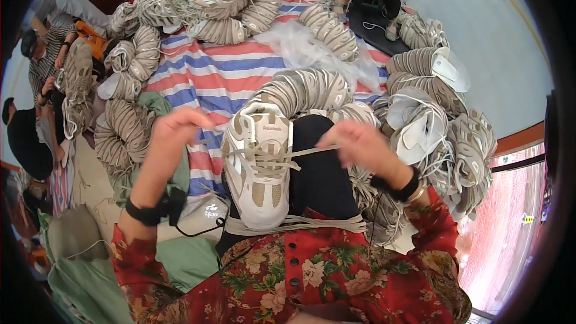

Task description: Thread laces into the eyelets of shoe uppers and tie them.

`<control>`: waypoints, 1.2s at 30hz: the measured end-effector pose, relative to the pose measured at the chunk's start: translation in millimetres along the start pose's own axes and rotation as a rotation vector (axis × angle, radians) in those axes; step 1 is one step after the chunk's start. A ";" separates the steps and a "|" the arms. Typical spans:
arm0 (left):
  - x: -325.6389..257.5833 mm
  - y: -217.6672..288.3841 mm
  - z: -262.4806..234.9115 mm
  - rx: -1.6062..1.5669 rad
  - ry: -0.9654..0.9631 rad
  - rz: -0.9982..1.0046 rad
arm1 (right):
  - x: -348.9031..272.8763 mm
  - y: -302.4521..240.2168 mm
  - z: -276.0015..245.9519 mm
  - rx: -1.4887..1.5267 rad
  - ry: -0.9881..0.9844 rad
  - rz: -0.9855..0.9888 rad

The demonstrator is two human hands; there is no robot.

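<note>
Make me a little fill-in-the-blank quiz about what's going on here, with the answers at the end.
1. From the shoe, a pale ___ stretches to the right hand.
2. The shoe's toe points ___ the flowered shirt.
3. The sheet has red, white and ___ stripes.
4. By the left hand, the wristband is coloured ___.

Missing words: lace; toward; blue; black.

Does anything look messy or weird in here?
Yes, a little: the clear plastic lies crumpled on the striped sheet, while most shoes around it are packed in rows. I see nothing spilled or broken.
</note>
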State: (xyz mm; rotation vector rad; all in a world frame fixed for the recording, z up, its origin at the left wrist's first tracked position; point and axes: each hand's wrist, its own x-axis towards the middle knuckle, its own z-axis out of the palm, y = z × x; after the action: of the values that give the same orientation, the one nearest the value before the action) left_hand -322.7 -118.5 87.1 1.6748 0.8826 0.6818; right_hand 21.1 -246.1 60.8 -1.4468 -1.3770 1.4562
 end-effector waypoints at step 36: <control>12.3 -54.0 100.5 0.690 0.279 0.525 | 28.4 23.9 60.4 -0.484 0.055 -0.376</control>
State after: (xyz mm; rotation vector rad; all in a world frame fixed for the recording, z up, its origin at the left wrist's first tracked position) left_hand -247.0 -154.4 8.6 2.5222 0.9389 1.0607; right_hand -36.7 -238.2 20.6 -1.3893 -1.9315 0.8745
